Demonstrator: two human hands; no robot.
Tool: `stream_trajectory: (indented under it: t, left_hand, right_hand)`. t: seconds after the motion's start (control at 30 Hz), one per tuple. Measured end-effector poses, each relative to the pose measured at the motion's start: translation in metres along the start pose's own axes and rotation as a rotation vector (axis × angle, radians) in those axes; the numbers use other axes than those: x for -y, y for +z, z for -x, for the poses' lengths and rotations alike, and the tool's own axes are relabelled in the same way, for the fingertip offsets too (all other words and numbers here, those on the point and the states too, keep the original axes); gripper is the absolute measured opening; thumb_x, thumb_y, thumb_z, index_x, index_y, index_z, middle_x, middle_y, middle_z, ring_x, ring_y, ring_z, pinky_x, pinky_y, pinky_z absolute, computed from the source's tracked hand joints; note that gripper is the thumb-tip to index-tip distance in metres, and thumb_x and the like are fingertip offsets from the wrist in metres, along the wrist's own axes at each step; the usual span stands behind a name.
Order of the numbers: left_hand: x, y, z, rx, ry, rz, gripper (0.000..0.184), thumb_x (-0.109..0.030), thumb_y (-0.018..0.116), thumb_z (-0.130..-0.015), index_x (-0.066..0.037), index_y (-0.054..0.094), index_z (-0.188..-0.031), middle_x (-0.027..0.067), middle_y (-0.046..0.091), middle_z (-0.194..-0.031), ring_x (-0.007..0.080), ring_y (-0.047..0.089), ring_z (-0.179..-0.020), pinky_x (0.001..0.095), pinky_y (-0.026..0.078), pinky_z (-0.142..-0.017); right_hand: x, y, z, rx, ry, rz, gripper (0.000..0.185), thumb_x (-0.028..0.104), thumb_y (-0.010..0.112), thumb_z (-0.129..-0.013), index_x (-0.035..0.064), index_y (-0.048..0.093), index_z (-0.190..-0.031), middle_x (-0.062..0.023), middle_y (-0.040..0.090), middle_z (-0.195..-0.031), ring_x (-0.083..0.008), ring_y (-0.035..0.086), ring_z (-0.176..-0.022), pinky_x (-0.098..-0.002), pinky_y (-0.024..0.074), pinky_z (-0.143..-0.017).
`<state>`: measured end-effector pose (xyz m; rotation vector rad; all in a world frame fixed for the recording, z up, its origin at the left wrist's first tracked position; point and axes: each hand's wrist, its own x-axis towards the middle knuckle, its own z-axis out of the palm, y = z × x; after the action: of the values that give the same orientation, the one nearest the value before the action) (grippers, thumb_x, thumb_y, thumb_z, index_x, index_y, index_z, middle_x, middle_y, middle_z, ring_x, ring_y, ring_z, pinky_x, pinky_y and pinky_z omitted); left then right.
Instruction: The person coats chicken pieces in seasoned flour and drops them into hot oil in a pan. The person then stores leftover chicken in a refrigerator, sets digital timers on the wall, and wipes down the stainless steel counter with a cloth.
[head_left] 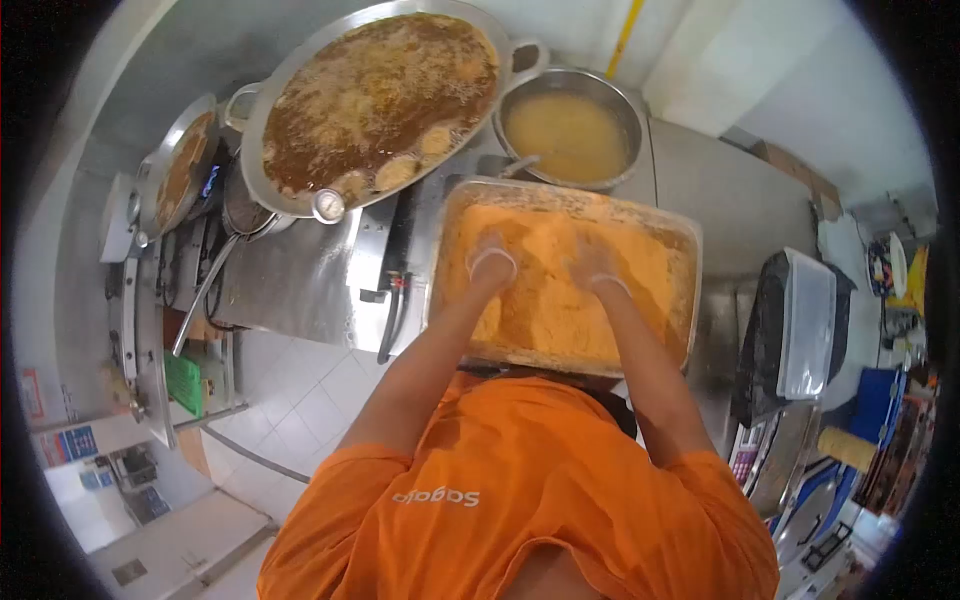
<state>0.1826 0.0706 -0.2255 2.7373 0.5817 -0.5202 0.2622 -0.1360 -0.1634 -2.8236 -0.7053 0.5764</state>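
Observation:
A deep rectangular tray (pixel 690 290) in front of me holds a thick layer of orange powdery breading (pixel 545 320). My left hand (pixel 491 256) presses into the breading on the left side, in what looks like a thin clear glove. Further right in the same tray, my right hand (pixel 596 262) lies low on the powder, gloved the same way. The fingers of both hands appear stretched out and are dusted orange, with the tips partly buried. Whether anything lies under the powder beneath them is hidden.
A large wok (pixel 280 200) of bubbling oil with round pieces frying stands at the upper left, a dial thermometer (pixel 328 206) on its rim. A metal bowl (pixel 630 110) of yellowish liquid sits behind the tray. A long-handled strainer (pixel 215 270) lies left; a clear plastic container (pixel 806 325) stands right.

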Motion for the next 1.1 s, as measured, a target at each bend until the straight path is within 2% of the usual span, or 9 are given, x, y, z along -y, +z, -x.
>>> stream_trajectory:
  t: [0.03, 0.13, 0.33, 0.43, 0.63, 0.73, 0.83, 1.03, 1.1]
  left_hand:
    - [0.009, 0.021, -0.022, -0.126, 0.077, -0.015, 0.033, -0.023, 0.058, -0.094, -0.003, 0.062, -0.12, 0.0209, 0.061, -0.13, 0.0368, 0.059, -0.121, 0.0459, 0.051, -0.095]
    - [-0.007, -0.01, -0.017, 0.044, 0.191, 0.258, 0.032, -0.026, 0.056, -0.094, -0.003, 0.067, -0.113, 0.0226, 0.067, -0.119, 0.0385, 0.064, -0.111, 0.0467, 0.053, -0.089]
    - [-0.008, -0.033, 0.061, 0.339, 0.393, -0.042, 0.033, -0.02, 0.058, -0.093, -0.004, 0.066, -0.12, 0.0218, 0.067, -0.12, 0.0376, 0.067, -0.107, 0.0489, 0.055, -0.086]
    - [-0.04, -0.024, 0.061, 0.364, 0.039, 0.063, 0.034, -0.016, 0.061, -0.091, -0.003, 0.065, -0.123, 0.0216, 0.066, -0.123, 0.0376, 0.066, -0.111, 0.0485, 0.055, -0.089]
    - [-0.071, -0.05, 0.082, 0.265, 0.167, -0.038, 0.029, -0.009, 0.06, -0.091, -0.001, 0.068, -0.118, 0.0224, 0.065, -0.125, 0.0352, 0.066, -0.112, 0.0448, 0.056, -0.089]
    - [-0.073, -0.005, 0.079, 0.174, -0.032, 0.211, 0.029, -0.006, 0.056, -0.092, -0.002, 0.067, -0.119, 0.0235, 0.066, -0.122, 0.0361, 0.066, -0.11, 0.0439, 0.056, -0.087]
    - [-0.07, -0.035, 0.065, 0.383, 0.118, 0.037, 0.031, -0.012, 0.056, -0.094, -0.001, 0.063, -0.122, 0.0248, 0.066, -0.12, 0.0386, 0.064, -0.113, 0.0471, 0.054, -0.091]
    - [-0.039, -0.024, 0.065, -0.023, -0.008, 0.368, 0.034, -0.02, 0.068, -0.087, -0.001, 0.065, -0.116, 0.0243, 0.067, -0.116, 0.0388, 0.065, -0.109, 0.0457, 0.053, -0.091]
    - [-0.061, -0.044, 0.079, 0.034, -0.259, 0.597, 0.033, -0.021, 0.068, -0.088, -0.001, 0.066, -0.115, 0.0233, 0.068, -0.114, 0.0382, 0.065, -0.107, 0.0441, 0.053, -0.091]
  right_hand:
    - [0.006, 0.007, -0.007, -0.084, 0.04, -0.051, 0.058, 0.031, 0.058, -0.094, 0.0103, 0.046, -0.146, -0.0189, 0.043, -0.152, -0.0365, 0.041, -0.14, -0.0458, 0.0338, -0.115]
    - [-0.025, 0.041, -0.059, 0.368, -0.316, -0.294, 0.053, 0.03, 0.058, -0.093, 0.0081, 0.052, -0.141, -0.0221, 0.046, -0.148, -0.0343, 0.042, -0.139, -0.0451, 0.0343, -0.115]
    - [-0.012, 0.0, 0.018, 0.51, -0.353, 0.209, 0.03, 0.023, 0.057, -0.091, 0.0036, 0.071, -0.11, -0.0266, 0.067, -0.112, -0.041, 0.064, -0.109, -0.0486, 0.0499, -0.095]
    - [0.015, 0.017, 0.038, 0.216, -0.209, 0.064, 0.023, 0.016, 0.057, -0.087, 0.0021, 0.073, -0.096, -0.0246, 0.07, -0.101, -0.0419, 0.068, -0.096, -0.0484, 0.0553, -0.083]
    - [0.017, -0.002, 0.053, 0.312, -0.239, 0.035, 0.022, 0.012, 0.057, -0.083, 0.0021, 0.073, -0.094, -0.0265, 0.07, -0.094, -0.0423, 0.069, -0.09, -0.0481, 0.056, -0.08]
    - [0.016, 0.045, 0.066, 0.18, -0.223, 0.121, 0.021, 0.014, 0.058, -0.084, 0.0023, 0.073, -0.093, -0.0242, 0.071, -0.093, -0.0416, 0.069, -0.087, -0.0471, 0.0566, -0.077]
    - [0.019, -0.004, 0.058, 0.296, -0.336, 0.013, 0.027, 0.024, 0.061, -0.088, 0.0017, 0.072, -0.099, -0.0236, 0.071, -0.1, -0.0406, 0.068, -0.095, -0.0475, 0.0543, -0.084]
    - [0.011, -0.029, 0.071, 0.391, 0.042, -0.387, 0.052, 0.036, 0.07, -0.087, 0.0041, 0.057, -0.126, -0.0258, 0.063, -0.122, -0.0384, 0.06, -0.116, -0.0483, 0.0452, -0.099]
    - [0.018, -0.012, 0.064, 0.451, 0.217, -0.472, 0.056, 0.036, 0.071, -0.087, 0.0047, 0.053, -0.129, -0.0263, 0.06, -0.127, -0.0384, 0.059, -0.118, -0.0477, 0.0457, -0.099]
